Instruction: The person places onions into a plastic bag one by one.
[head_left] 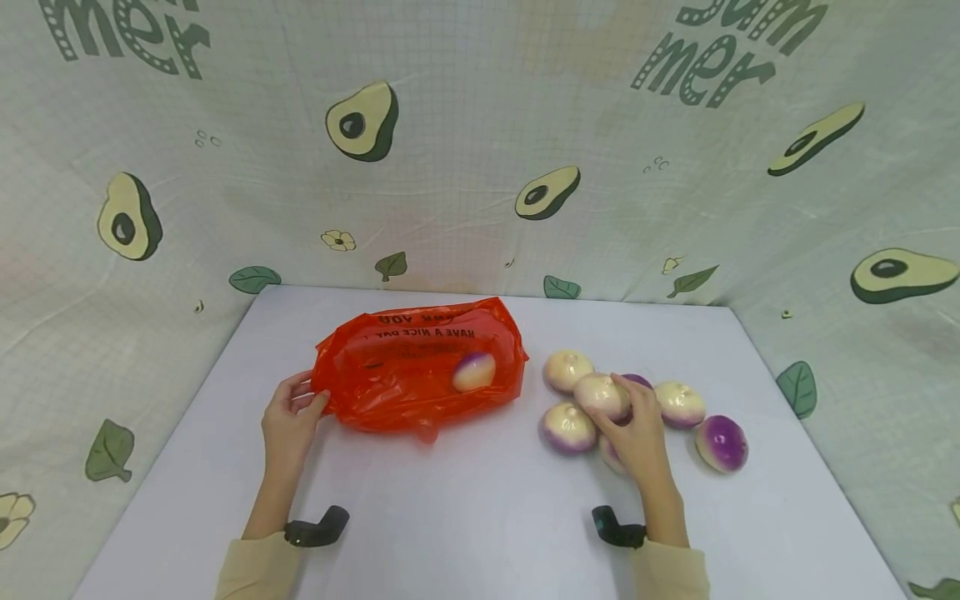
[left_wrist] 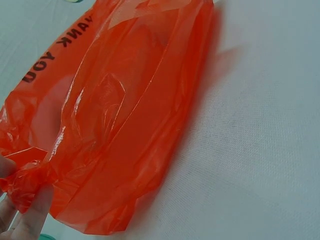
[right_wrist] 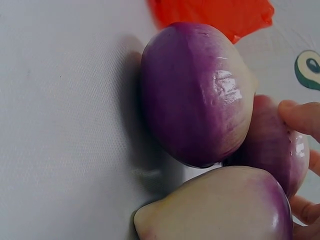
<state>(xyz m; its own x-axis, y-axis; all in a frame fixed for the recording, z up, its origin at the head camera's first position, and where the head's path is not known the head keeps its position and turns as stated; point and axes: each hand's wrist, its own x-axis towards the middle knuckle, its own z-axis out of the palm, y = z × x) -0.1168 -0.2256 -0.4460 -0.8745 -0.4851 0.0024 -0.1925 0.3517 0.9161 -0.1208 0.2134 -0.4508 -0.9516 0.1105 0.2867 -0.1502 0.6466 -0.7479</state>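
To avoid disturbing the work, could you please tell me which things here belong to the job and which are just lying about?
Part of the job:
red bag, gripped by the left hand
purple-and-white vegetable inside it
held vegetable, in the right hand
loose vegetables near that hand

Just surroundings:
avocado-print cloth
white table
black wrist devices

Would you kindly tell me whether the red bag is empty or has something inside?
The red bag is not empty: the head view shows one purple and white vegetable lying inside it.
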